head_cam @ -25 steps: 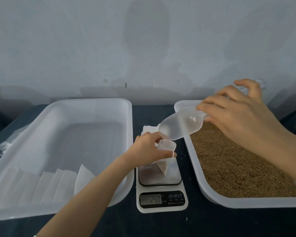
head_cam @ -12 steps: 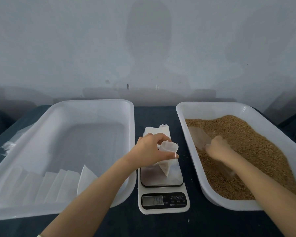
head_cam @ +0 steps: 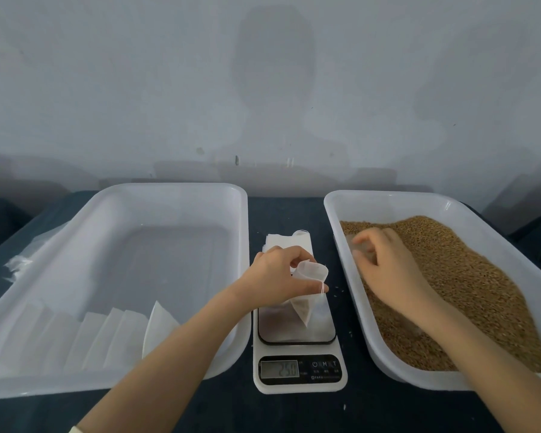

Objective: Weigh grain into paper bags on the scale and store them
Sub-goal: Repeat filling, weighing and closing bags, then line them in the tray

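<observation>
Pinching the mouth of a small white paper bag [head_cam: 303, 307] between thumb and fingers, our left hand [head_cam: 275, 275] sits at centre frame. The bag hangs point-down over the steel plate of the scale [head_cam: 322, 326] (whether it touches the plate we cannot tell; display digits blurred). Centre right, our right hand [head_cam: 391, 270] lies in the brown grain [head_cam: 481, 292], fingers curled over a translucent scoop [head_cam: 361, 248] half buried by the left wall of the right tray [head_cam: 388, 200]. Just above the scale in frame, a stack of flat bags [head_cam: 278, 240] on the dark cloth [head_cam: 285, 210]. Left tray [head_cam: 169, 189] fills the left of frame; a row of white bags [head_cam: 107, 332] leans along its lower edge. A few loose grains [head_cam: 336, 292] lie between scale and right tray.
</observation>
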Motion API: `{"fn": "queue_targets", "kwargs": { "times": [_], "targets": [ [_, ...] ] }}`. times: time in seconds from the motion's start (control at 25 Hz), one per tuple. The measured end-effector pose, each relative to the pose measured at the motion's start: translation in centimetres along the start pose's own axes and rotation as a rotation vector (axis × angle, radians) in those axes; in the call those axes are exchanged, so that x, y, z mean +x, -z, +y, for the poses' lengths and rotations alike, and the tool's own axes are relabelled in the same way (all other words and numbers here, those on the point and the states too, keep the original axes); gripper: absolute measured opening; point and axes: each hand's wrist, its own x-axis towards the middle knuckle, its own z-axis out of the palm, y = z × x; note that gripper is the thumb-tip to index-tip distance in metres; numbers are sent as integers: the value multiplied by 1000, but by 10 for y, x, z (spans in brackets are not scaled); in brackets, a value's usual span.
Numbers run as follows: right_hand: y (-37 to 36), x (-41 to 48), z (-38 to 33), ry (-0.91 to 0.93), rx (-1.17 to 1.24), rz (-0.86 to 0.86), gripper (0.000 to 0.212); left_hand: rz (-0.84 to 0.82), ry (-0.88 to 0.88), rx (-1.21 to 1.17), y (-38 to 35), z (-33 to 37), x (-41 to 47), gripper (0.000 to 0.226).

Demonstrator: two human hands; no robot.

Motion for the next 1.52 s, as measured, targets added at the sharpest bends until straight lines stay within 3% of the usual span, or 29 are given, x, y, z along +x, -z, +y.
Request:
{"fn": "queue_targets", "kwargs": {
  "times": [0.12, 0.24, 0.4, 0.8, 0.92, 1.12, 1.36, 1.52],
  "targets": [
    [4, -18, -32, 227, 109, -202, 22, 23, -51, -17, 1, 1, -1, 43],
    [-4, -23, -39, 243, -36, -359, 24, 19, -69, -25, 1, 0, -1, 36],
    [-8, -17, -36, 181, 11, -328, 12, -8, -74, -44, 2, 1, -1, 37],
    [-13, -9, -22, 73, 285, -173, 7, -86, -16, -87, 23, 1, -1, 41],
    [-12, -8, -20, 76, 343, -109, 17, 36, -22, -17, 28, 3, -4, 21],
    [-10, -6, -20, 92, 347, -8, 20, 142, 43, -70, 37, 0, -15, 15],
    [-19, -8, -25, 92, 341, -80, 18, 181, 47, -83, 32, -9, -26, 9],
    [-25, -13, -21, 78, 291, -170, 21, 197, -30, 59, 23, -15, -28, 10]
  ]
}}
